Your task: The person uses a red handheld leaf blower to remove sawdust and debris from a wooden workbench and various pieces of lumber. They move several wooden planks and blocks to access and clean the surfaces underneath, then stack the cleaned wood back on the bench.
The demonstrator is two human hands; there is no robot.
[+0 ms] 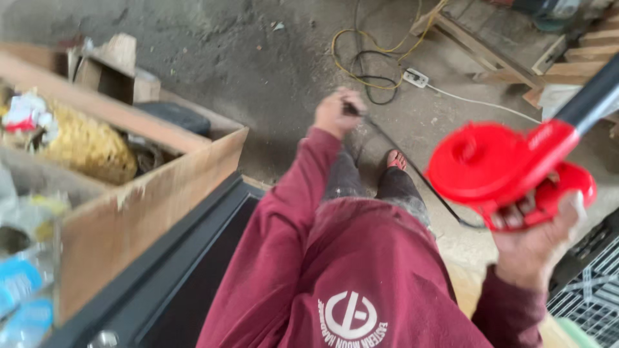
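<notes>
Motion blur softens the red blower (500,164); its black nozzle (590,96), above the right hand (532,248), runs off frame.

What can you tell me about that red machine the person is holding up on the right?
The red blower looks like moulded plastic: a round, snail-shaped housing with a hub at its centre, a red handle behind, and a dark tube running up and off the picture's top right. The right hand grips it from below, fingers curled through the handle, holding it up in the air, tilted. A black cord runs from under it to the left hand, which pinches it above the concrete floor. The picture is slightly blurred.
</notes>
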